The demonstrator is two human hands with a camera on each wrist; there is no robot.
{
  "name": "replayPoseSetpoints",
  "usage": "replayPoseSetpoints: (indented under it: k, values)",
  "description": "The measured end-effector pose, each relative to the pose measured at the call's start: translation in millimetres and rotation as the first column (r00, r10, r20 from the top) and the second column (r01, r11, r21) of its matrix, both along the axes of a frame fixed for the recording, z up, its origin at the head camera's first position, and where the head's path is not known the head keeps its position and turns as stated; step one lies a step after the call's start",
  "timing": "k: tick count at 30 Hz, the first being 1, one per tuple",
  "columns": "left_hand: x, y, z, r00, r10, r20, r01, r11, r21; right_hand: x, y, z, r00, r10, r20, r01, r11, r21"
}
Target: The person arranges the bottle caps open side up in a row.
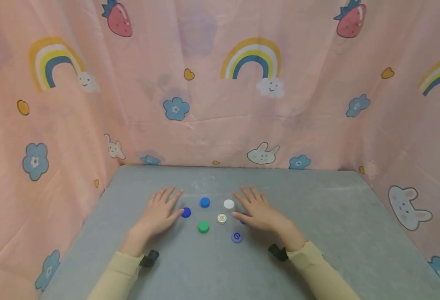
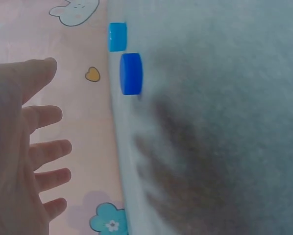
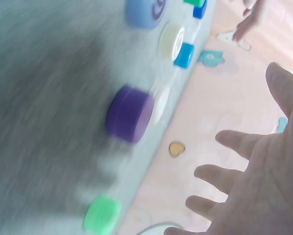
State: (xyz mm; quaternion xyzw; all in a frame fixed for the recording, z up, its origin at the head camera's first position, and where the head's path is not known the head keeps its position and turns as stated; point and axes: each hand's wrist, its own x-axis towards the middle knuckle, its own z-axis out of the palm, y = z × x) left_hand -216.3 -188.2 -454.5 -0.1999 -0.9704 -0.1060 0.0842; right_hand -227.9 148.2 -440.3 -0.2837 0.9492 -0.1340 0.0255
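Note:
Several round caps lie on the grey table. My left hand [image 1: 160, 212], fingers spread, hovers at their left, its thumb near a dark blue cap [image 1: 186, 212]. My right hand [image 1: 260, 213] hovers palm down over the right side and partly hides a purple cap [image 1: 244, 218]; the right wrist view shows that purple cap [image 3: 130, 114] and a light green cap [image 3: 102, 215], which the hand covers in the head view. Between the hands are a blue cap [image 1: 205, 202], a white cap [image 1: 229, 204], a cream cap [image 1: 222, 218], a green cap [image 1: 203, 227] and a lilac cap [image 1: 237, 237].
The grey table [image 1: 336, 233] reaches back to a pink curtain [image 1: 212, 137] printed with rainbows, flowers and rabbits. The curtain also hangs along the left and right sides. A dark band [image 1: 150, 258] is on the left wrist, another [image 1: 278, 252] on the right.

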Motion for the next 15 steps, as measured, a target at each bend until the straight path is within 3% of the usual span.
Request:
replayPoseSetpoints:
  k: [6,15]
  values:
    - [-2.5,-3.2,-8.3,1.0,-0.015,-0.026,0.015,1.0,-0.01,-9.1,-23,-6.3,0.998,0.043,0.046,-0.04,0.998,-0.044]
    - [-6.7,-6.1,-19.9,0.998,-0.031,-0.045,0.033,0.998,0.045,-13.7,-56,-16.0,0.996,0.078,-0.037,-0.081,0.993,-0.084]
